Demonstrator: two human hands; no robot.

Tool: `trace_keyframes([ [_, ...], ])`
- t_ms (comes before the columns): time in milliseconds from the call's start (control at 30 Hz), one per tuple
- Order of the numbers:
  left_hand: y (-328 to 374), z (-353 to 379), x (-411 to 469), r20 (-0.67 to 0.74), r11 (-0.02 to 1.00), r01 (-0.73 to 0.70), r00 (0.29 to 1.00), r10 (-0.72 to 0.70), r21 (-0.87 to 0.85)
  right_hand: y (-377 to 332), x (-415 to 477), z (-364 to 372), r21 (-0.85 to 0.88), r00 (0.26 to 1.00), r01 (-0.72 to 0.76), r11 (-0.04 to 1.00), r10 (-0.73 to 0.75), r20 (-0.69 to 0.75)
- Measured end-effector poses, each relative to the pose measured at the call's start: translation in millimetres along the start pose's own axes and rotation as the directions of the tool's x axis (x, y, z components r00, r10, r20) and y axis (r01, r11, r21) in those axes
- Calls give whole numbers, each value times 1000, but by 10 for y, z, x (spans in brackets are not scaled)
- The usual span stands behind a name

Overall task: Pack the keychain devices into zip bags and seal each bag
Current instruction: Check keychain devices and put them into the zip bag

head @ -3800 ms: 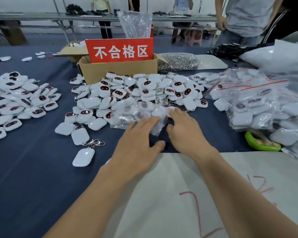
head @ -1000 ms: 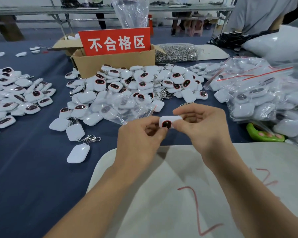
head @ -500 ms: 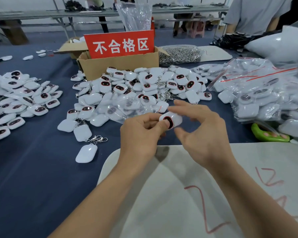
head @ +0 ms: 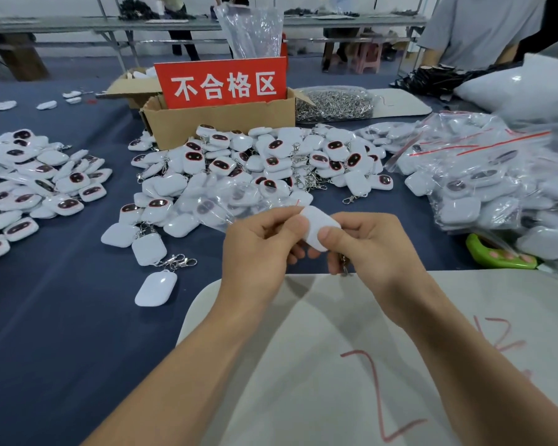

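A: Right, head view, the only one. Pose of the left hand (head: pixel 258 249)?

B: Raised over the far edge of the white board (head: pixel 335 349), fingers curled, thumb tip pinching the left end of one keychain device (head: pixel 319 226).

A: And the right hand (head: pixel 371 249)?

B: Level with the other, almost touching it. Curled as well, thumb pressed on the near face of the same device, the remaining fingers tucked behind. Plain white side towards the camera, with a metal clasp (head: pixel 344 268) dangling under the right palm.

A: So held up between both?

B: Yes, in the air above the blue cloth (head: pixel 62 300), not in any bag.

A: Around it?

B: Just beyond the hands, a clear zip bag (head: pixel 226 204) lying on the near edge of the middle pile (head: pixel 271 159); open or sealed, cannot tell. Farther off, a cardboard box (head: pixel 219 123) with a red sign (head: pixel 223 83), and right of that a bag of metal clasps (head: pixel 335 104). Left, a second heap (head: pixel 36 181); near left, a loose device (head: pixel 156 288) lying face down. Right, filled bags (head: pixel 484 188) with red strips, and a green object (head: pixel 496 255) at the near edge.

A: Anything in the way?

B: Only fingers, hiding both ends of the device.
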State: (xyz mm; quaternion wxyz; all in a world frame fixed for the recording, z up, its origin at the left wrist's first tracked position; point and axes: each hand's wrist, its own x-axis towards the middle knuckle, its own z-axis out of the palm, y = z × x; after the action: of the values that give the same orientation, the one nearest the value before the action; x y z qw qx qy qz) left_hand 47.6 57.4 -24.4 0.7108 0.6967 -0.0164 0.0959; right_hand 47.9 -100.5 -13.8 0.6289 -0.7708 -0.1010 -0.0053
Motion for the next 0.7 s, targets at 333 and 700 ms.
trace_keyframes([
  [333, -90, -28, 5, -101, 824, -192, 953, 287, 533, 80, 47, 3, 45, 971, -131, 990, 137, -195],
  [700, -127, -139, 117, -121, 517, -83, 929, 349, 852, 75, 113, -58, 195, 931, -226, 954, 270, -245],
])
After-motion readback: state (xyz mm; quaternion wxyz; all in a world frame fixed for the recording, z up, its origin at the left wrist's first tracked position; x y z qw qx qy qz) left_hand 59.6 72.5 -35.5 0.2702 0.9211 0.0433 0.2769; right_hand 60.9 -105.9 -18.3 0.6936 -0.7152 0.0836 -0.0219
